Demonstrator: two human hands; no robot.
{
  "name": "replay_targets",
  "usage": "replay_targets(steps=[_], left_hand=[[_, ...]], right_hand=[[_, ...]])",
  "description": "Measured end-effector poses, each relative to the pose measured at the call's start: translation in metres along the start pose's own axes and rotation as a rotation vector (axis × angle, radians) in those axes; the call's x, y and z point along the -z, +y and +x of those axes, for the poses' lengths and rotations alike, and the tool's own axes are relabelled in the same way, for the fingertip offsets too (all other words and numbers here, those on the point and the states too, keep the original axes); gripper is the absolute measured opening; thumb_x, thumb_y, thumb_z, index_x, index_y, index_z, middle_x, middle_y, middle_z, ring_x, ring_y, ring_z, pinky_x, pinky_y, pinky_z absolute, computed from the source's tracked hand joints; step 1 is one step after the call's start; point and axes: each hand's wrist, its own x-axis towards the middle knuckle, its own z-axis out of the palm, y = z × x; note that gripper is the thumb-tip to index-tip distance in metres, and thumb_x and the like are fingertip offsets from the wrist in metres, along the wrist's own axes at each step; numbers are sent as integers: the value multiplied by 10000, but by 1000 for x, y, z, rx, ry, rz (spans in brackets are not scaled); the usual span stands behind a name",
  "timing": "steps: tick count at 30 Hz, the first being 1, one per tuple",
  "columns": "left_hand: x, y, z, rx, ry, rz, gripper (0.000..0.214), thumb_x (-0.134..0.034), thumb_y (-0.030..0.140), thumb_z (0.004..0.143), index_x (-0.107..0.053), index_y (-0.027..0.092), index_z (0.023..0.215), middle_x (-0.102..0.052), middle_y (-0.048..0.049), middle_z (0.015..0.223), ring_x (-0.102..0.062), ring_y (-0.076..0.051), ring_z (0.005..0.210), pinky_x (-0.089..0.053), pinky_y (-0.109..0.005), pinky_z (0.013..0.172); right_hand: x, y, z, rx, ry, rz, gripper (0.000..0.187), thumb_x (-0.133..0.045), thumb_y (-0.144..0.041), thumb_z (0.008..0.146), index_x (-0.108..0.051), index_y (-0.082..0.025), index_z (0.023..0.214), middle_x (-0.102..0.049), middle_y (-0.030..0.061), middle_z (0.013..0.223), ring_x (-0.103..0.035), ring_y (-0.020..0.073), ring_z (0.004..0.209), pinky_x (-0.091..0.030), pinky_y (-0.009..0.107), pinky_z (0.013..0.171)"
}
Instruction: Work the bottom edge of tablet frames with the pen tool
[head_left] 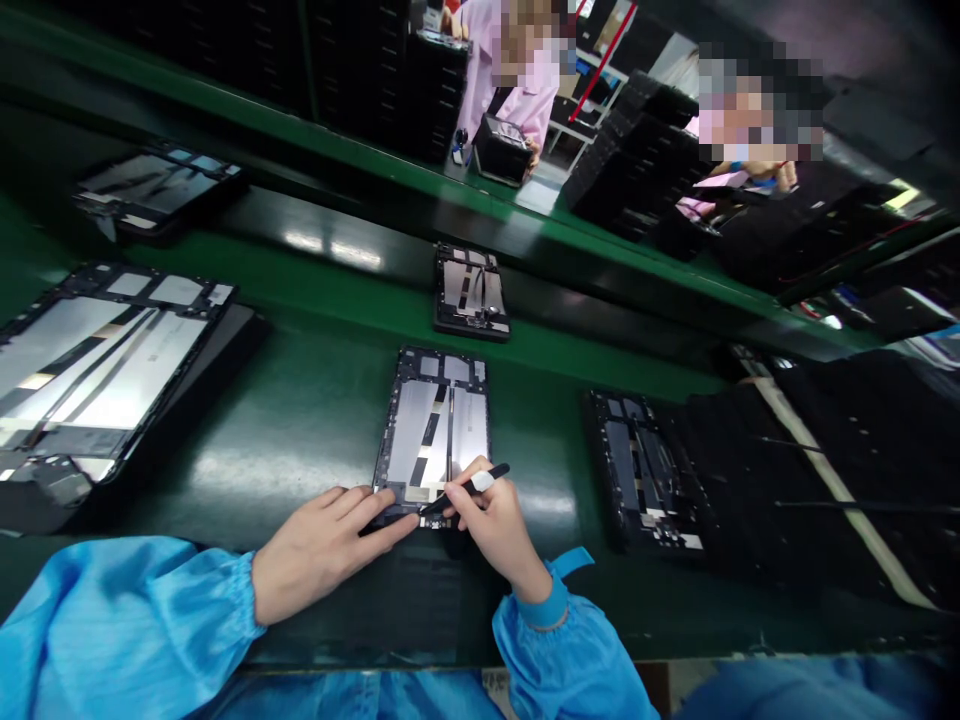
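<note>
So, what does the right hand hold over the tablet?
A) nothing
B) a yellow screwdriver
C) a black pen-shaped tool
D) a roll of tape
C. The right hand pinches a black pen-shaped tool with a white band, its tip down at the lower edge of the tablet.
</note>
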Motion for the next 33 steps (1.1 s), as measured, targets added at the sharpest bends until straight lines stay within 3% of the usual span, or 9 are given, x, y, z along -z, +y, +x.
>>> replay_targets(steps=[3,6,9,12,16,20,26,30,33], left_hand=[[6,-10,-1,-34,27,-81,483,-383,54,990,-559,253,1393,-628,-66,1364,-631,-205,1088,-516,-313,932],[15,-12,1,-44,101,-95,322,-396,167,1066,-623,216,1290,-672,-44,1311,-615,-198,1148,-488,-305,988],[19,-5,6,-59,128,-61,261,-458,308,1081,-666,194,1189,-718,-41,1179,-629,-207,1074,-484,-323,967],[16,-2,9,-15,93,79,282,-458,219,1058,-641,174,1269,-712,-69,1099,-630,-213,942,-494,-323,844],[4,-29,22,196,28,186,397,-475,98,982,-627,193,1336,-695,-94,1125,-630,-230,943,-485,-319,779],[-11,-97,68,478,49,186,441,-485,86,940,-652,212,1329,-687,-119,1231,-630,-298,1067,-493,-404,849],[-16,-209,130,757,205,187,335,-505,150,993,-641,156,1298,-605,-181,1363,-524,-360,1294,-394,-573,1064],[-33,-216,148,748,214,102,370,-615,330,1007,-583,160,1334,-576,-125,1376,-554,-301,1261,-433,-543,1081],[-51,-200,161,731,190,7,376,-620,340,1010,-574,156,1335,-628,-110,1263,-632,-267,1128,-521,-499,991]], right_hand=[[1,10,0,98,231,35,212,-685,-385,902,-582,-224,810,-664,1,720,-710,208,668,-550,302,624],[1,17,1,238,475,70,233,-668,-397,923,-559,-237,793,-691,-6,756,-713,206,767,-467,430,1027],[-8,19,10,237,340,173,257,-647,-431,937,-526,-250,802,-680,-54,648,-687,175,640,-303,480,1177],[-26,15,36,200,173,216,310,-676,-509,890,-563,-241,782,-687,-29,658,-681,189,651,-489,423,1011],[-47,7,91,236,180,194,362,-631,-556,898,-700,-202,866,-758,59,864,-706,216,776,-573,335,763],[-37,6,140,277,297,148,475,-535,-575,939,-686,-171,1138,-769,102,982,-729,211,801,-586,344,779],[20,20,182,266,526,4,555,-334,-509,989,-528,-102,1313,-764,152,935,-762,245,833,-593,388,791],[37,21,211,266,643,-101,399,-440,-343,918,-573,-166,1249,-724,185,1171,-698,274,1129,-538,413,936],[33,15,233,261,636,-146,331,-524,-251,840,-651,-195,1140,-753,152,1076,-715,288,1042,-540,397,895]])
